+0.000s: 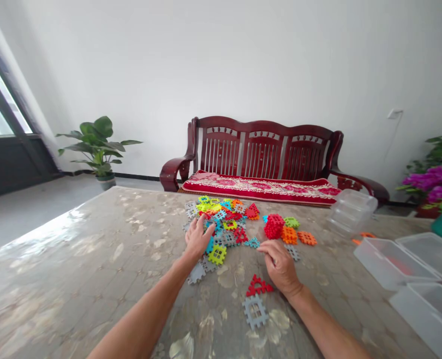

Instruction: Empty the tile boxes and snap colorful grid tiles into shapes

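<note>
My left hand [197, 238] lies over the left side of a heap of toothed plastic building tiles [229, 225], its fingers apart. By its fingers are a blue tile [209, 244] and a yellow-green window tile [217, 255]. At the heap's right edge, my right hand [282, 265] pinches the corner of a small blue triangular tile [251, 243]. Nearer to me, a red triangular tile [258, 285] touches a grey square frame tile [255, 312]. Beyond my right hand are a red stack of tiles [274, 227] and an orange stack [290, 235].
Clear plastic boxes [395, 262] stand on the right of the patterned table [105, 279], with stacked clear containers [351, 212] behind them. Purple flowers [436, 184] are at the far right. A wooden bench [264, 154] stands beyond the table, and a potted plant [99, 144] to the left.
</note>
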### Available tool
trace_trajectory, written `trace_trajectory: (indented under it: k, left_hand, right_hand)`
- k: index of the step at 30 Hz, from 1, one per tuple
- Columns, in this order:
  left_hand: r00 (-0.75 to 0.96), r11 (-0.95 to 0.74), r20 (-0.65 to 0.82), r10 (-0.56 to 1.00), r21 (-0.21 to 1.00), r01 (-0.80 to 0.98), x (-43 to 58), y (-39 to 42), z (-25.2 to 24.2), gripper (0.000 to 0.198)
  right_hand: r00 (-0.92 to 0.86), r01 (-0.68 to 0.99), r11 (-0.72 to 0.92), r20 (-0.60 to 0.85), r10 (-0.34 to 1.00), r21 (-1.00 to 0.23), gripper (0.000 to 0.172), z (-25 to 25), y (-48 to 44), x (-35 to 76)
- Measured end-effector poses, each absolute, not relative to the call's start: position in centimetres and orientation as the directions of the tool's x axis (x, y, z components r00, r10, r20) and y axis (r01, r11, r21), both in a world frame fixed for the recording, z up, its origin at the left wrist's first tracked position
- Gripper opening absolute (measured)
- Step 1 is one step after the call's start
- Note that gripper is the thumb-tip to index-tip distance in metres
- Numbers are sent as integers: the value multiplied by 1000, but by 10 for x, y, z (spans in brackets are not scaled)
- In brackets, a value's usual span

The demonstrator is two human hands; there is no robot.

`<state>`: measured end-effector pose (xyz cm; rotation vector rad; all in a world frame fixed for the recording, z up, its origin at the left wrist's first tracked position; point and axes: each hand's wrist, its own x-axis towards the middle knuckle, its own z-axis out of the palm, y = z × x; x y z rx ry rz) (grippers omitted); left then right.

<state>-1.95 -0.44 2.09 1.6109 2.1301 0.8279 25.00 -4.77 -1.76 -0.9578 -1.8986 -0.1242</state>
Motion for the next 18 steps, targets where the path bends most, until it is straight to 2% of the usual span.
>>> trace_trajectory:
  k: [4,7,12,18]
  left_hand:
    - [77,-112,95,993,461,881,-57,-52,12,80]
    - [213,-218,54,976,341,914,-81,-90,3,88]
    - [281,-283,39,959,188,941,-75,-116,-3,96]
    - [230,-237,61,971,140,961,-26,-99,-1,78]
  right_hand:
    - [-222,669,681,793,567,-299,38,-17,-47,248]
    - [-236,671,680,785,573,-295,38,-17,-47,244]
    - [-265,692,671,770,580,-268,39,-17,-46,241]
    - [-259,715,653,773,579,-250,38,-20,-43,241]
